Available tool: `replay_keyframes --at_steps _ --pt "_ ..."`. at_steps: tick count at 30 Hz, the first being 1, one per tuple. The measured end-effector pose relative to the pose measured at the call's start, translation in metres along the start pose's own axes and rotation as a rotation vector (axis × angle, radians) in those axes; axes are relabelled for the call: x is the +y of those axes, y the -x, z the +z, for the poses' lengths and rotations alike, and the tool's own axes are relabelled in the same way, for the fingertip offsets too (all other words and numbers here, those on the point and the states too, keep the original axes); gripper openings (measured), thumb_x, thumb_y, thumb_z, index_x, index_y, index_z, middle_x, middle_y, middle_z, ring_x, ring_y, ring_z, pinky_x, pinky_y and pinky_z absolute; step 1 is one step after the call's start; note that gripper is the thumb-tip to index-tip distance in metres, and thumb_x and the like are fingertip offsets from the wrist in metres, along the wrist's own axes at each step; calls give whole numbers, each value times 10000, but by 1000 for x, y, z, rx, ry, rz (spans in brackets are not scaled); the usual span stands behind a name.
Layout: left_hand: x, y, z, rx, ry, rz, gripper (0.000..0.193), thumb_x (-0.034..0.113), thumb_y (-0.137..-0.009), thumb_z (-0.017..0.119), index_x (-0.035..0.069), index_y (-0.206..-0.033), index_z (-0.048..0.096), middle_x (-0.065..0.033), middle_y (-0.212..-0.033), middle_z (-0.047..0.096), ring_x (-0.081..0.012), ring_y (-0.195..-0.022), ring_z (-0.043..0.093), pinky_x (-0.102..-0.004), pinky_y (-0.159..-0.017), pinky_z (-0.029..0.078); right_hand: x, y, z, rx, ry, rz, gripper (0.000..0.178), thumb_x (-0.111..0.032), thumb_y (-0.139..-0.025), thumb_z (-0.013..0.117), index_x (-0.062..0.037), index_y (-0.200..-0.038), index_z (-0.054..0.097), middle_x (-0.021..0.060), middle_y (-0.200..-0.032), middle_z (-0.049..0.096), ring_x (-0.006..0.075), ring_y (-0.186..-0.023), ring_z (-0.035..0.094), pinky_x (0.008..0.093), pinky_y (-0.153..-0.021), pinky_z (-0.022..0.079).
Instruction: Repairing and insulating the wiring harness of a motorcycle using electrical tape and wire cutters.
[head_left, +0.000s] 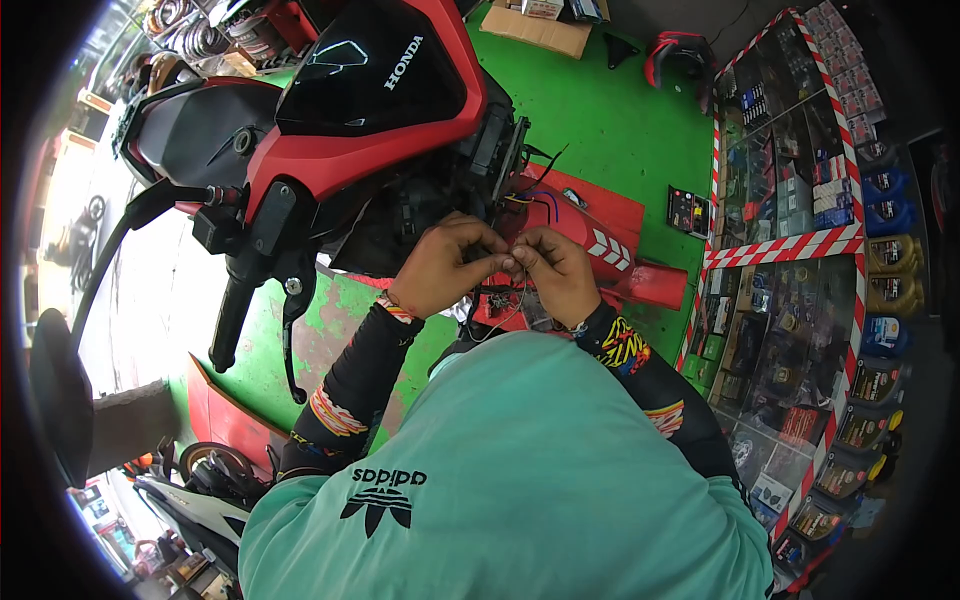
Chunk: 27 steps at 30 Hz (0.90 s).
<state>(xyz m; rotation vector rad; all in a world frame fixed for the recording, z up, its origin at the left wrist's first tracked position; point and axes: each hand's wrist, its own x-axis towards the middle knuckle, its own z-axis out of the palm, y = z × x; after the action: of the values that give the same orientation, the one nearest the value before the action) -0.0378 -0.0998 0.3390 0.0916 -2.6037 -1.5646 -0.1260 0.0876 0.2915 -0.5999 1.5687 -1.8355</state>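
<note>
My left hand and my right hand meet in front of the motorcycle's opened front. Both are closed in a pinch, fingertips nearly touching, on a thin wire whose lower part hangs beneath them. The exact spot they grip is hidden by the fingers. Just beyond my right hand, loose blue wires stick out of the bike. To the left is the red and black motorcycle, with its front panel off and dark inner parts showing. Its black handlebar grip and lever lie left of my left forearm.
A red stand with white chevrons lies beyond my right hand on the green floor. Glass display cases edged in red-white tape line the right, with bottles behind. A mirror juts out at far left; cardboard lies ahead.
</note>
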Motion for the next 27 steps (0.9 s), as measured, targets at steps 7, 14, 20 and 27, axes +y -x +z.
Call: replay_keyframes --at_steps 7,14,20,27 --pt "-5 -3 0 58 -128 261 125 95 -782 775 33 -843 686 -74 -863 673 -280 -885 613 -376 -799 505 -3 0 3 10 1 75 97 -78 -1021 621 19 -1014 619 17 -821 662 69 -705 617 228 -619 501" --pt "-12 1 5 125 -265 460 142 72 -760 766 57 -862 668 -56 -857 664 -280 -800 646 -383 -719 529 -12 -2 6 -14 24 200 111 -103 -1017 636 6 -999 619 11 -789 651 79 -630 615 236 -556 488" --pt "-15 3 5 153 -285 527 159 87 -752 779 64 -869 674 -52 -819 666 -253 -706 674 -373 -616 538 -17 -1 10 12 -30 216 105 -101 -1020 632 2 -1011 613 8 -787 644 77 -636 611 236 -560 488" --pt "-12 4 2 120 -328 458 174 60 -756 809 56 -882 688 -69 -754 682 -257 -638 668 -351 -575 528 -12 1 7 -5 30 75 105 -91 -1019 627 11 -1000 607 7 -786 638 67 -650 600 236 -566 487"
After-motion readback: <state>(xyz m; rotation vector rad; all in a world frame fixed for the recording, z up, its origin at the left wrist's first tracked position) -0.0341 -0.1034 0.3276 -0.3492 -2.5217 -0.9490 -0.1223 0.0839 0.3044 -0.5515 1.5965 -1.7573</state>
